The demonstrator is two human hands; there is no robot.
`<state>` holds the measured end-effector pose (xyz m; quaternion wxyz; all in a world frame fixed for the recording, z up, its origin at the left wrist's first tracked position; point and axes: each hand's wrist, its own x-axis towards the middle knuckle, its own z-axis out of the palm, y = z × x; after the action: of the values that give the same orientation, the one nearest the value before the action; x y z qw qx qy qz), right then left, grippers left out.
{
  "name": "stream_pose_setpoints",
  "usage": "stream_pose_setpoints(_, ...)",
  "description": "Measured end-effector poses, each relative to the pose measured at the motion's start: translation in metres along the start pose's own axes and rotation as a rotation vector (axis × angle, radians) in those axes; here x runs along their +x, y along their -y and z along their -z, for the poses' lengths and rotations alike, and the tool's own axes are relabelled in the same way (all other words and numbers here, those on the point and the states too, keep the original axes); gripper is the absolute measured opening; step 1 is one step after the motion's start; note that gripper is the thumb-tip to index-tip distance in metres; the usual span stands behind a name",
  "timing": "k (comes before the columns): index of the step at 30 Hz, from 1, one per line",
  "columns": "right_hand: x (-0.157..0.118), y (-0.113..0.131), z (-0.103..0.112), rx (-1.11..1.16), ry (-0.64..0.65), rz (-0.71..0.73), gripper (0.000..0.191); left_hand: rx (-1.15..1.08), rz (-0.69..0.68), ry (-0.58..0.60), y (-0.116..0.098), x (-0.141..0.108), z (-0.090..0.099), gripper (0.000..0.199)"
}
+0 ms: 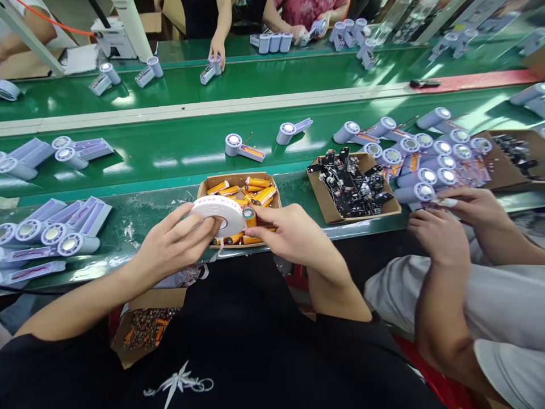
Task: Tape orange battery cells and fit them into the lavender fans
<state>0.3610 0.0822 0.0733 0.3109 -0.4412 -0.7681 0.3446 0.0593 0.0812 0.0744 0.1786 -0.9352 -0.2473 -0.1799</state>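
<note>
My left hand (183,236) is closed around a roll of white tape (219,211), its thumb at the roll's core. Between the thumb and fingers of my right hand (285,230) is an orange battery cell (249,216), its round end facing me and close against the tape roll's edge. Both hands are over the near side of a cardboard box (279,196) full of orange battery cells (261,196). A loose strip of tape or backing (217,250) hangs below the roll.
To the right stands a box of black circuit parts (349,187). Lilac fan housings (70,244) lie at the left, and more (443,153) pile up at the right. A co-worker's hands (443,233) work beside me. Across the green conveyor belt (170,147), another person's hand (218,48) touches a housing.
</note>
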Motion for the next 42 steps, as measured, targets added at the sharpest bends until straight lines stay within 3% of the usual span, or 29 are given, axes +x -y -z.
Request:
stream_pose_setpoints(1, 0.001, -0.001, -0.005, 0.075, -0.037, -0.023, 0.014, 0.0, 0.009, -0.001, -0.002, 0.001, -0.002, 0.071)
stream_pose_setpoints(3, 0.003, -0.006, -0.026, 0.327, -0.244, -0.062, 0.025, 0.022, 0.074, -0.045, -0.013, 0.003, -0.009, 0.072)
stream_pose_setpoints(5, 0.007, -0.013, -0.05, 0.601, -0.514, -0.083, 0.039, 0.043, 0.185, -0.164, -0.035, 0.004, -0.02, 0.071)
stream_pose_setpoints(7, 0.012, -0.022, -0.058, 0.781, -0.655, -0.077, 0.047, -0.011, 0.271, -0.285, -0.06, 0.001, -0.03, 0.071)
stream_pose_setpoints(10, 0.016, -0.036, -0.035, 0.832, -0.716, -0.002, 0.053, -0.151, 0.331, -0.276, -0.079, -0.027, -0.039, 0.058)
stream_pose_setpoints(12, 0.01, -0.043, -0.012, 0.735, -0.745, 0.05, 0.049, -0.14, 0.454, -0.157, -0.07, -0.064, -0.043, 0.045)
stream_pose_setpoints(13, 0.005, -0.044, -0.005, 0.654, -0.694, 0.061, 0.043, -0.111, 0.541, -0.084, -0.06, -0.084, -0.045, 0.04)
stream_pose_setpoints(15, -0.009, -0.044, -0.007, 0.437, -0.469, 0.074, 0.034, -0.091, 0.679, 0.054, -0.039, -0.12, -0.05, 0.038)
stream_pose_setpoints(16, -0.017, -0.042, -0.015, 0.315, -0.322, 0.095, 0.033, -0.098, 0.727, 0.079, -0.032, -0.131, -0.051, 0.04)
stream_pose_setpoints(18, -0.027, -0.036, -0.038, 0.098, -0.069, 0.21, 0.038, -0.123, 0.786, 0.006, -0.029, -0.134, -0.048, 0.043)
stream_pose_setpoints(20, -0.03, -0.03, -0.058, -0.048, 0.029, 0.368, 0.039, -0.179, 0.75, -0.13, -0.037, -0.109, -0.042, 0.05)
stream_pose_setpoints(23, -0.023, -0.025, -0.07, -0.179, -0.006, 0.476, 0.035, -0.327, 0.529, -0.177, -0.051, -0.046, -0.037, 0.045)
stream_pose_setpoints(27, -0.019, -0.029, -0.055, -0.334, -0.145, 0.456, 0.042, -0.479, 0.363, -0.165, -0.048, 0.018, -0.035, 0.013)
stream_pose_setpoints(31, -0.035, -0.034, -0.032, -0.375, -0.176, 0.385, 0.045, -0.496, 0.131, -0.253, -0.038, 0.059, -0.027, 0.017)
stream_pose_setpoints(34, -0.046, -0.039, -0.01, -0.391, -0.052, 0.189, 0.039, -0.401, -0.131, -0.081, -0.027, 0.098, -0.025, 0.019)
stream_pose_setpoints(36, -0.052, -0.045, 0.008, -0.404, -0.01, 0.033, 0.04, -0.304, -0.224, 0.042, -0.023, 0.13, -0.028, 0.02)
stream_pose_setpoints(39, -0.064, -0.062, 0.029, -0.389, -0.004, -0.155, 0.041, -0.189, -0.28, 0.184, -0.03, 0.178, -0.04, 0.028)
stream_pose_setpoints(42, -0.079, -0.087, 0.035, -0.192, -0.055, -0.214, 0.019, -0.263, -0.46, 0.317, -0.044, 0.223, -0.055, 0.029)
